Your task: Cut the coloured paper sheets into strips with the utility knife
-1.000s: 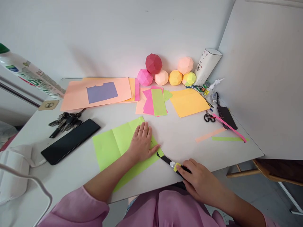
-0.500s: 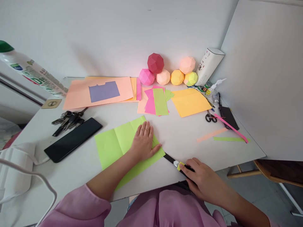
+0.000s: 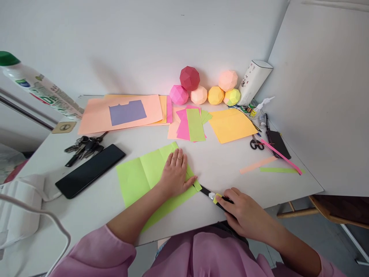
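Observation:
A green sheet of paper (image 3: 135, 177) with crease lines lies on the table before me, its right edge folded over as a narrow strip. My left hand (image 3: 175, 171) rests flat on the sheet near that fold, fingers stretched out and thumb spread. My right hand (image 3: 240, 209) is closed around a utility knife (image 3: 220, 201) with a black and yellow handle. The knife's dark blade points up and left, and its tip is out of sight at the folded edge, under the paper beside my left thumb.
Behind lie coloured papers (image 3: 196, 125), an orange sheet (image 3: 232, 125) and several paper balls (image 3: 189, 78). Scissors (image 3: 256, 143), paper strips (image 3: 279, 170) and a glue bottle (image 3: 259, 107) are at right. A phone (image 3: 90, 171), keys (image 3: 85, 148) and a spray can (image 3: 43, 86) stand or lie left.
My right hand has moved slightly left and up with the utility knife, sliding the blade further under the folded edge. My left hand stays put on the green paper.

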Demonstrator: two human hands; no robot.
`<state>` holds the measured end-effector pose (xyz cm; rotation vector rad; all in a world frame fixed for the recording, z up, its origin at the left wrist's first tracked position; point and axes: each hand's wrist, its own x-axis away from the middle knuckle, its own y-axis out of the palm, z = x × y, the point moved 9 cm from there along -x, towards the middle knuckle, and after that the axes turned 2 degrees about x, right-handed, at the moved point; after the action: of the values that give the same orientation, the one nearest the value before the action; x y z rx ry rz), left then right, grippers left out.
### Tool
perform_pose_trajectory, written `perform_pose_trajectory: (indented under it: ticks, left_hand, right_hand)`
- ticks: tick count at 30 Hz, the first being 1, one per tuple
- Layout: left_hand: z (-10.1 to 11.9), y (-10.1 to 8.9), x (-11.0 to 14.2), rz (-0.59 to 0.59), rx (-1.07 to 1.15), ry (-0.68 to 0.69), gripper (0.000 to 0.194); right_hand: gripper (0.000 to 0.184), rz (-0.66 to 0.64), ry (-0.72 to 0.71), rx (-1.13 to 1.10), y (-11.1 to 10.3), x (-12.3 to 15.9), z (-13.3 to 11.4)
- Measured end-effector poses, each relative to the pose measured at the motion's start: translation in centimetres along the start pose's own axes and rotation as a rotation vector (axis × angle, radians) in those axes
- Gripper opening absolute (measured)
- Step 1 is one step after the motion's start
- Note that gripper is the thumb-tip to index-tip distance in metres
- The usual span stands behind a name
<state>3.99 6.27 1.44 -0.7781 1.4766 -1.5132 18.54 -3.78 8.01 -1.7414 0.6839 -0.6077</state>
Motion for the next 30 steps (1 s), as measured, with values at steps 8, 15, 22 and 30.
perform_pose_trajectory:
  ticks: [8, 15, 22, 30]
  left_hand:
    - [-0.1, -0.1, 0.0, 0.02, 0.017, 0.001, 0.084]
    - [0.1, -0.1, 0.0, 0.027, 0.0, 0.008, 0.084]
    - [0.0, 0.0, 0.0, 0.03, -0.002, 0.006, 0.085]
    - [0.1, 0.0, 0.0, 0.023, -0.037, 0.006, 0.085]
  right_hand:
    - [0.044, -0.031, -0.015, 0.044, 0.7, -0.7, 0.0]
    - [0.044, -0.025, -0.002, 0.066, 0.5, -1.0, 0.4]
    - [0.044, -0.037, -0.018, 0.083, 0.4, -1.9, 0.4]
    - [0.043, -0.032, -0.02, 0.092, 0.4, -2.7, 0.7]
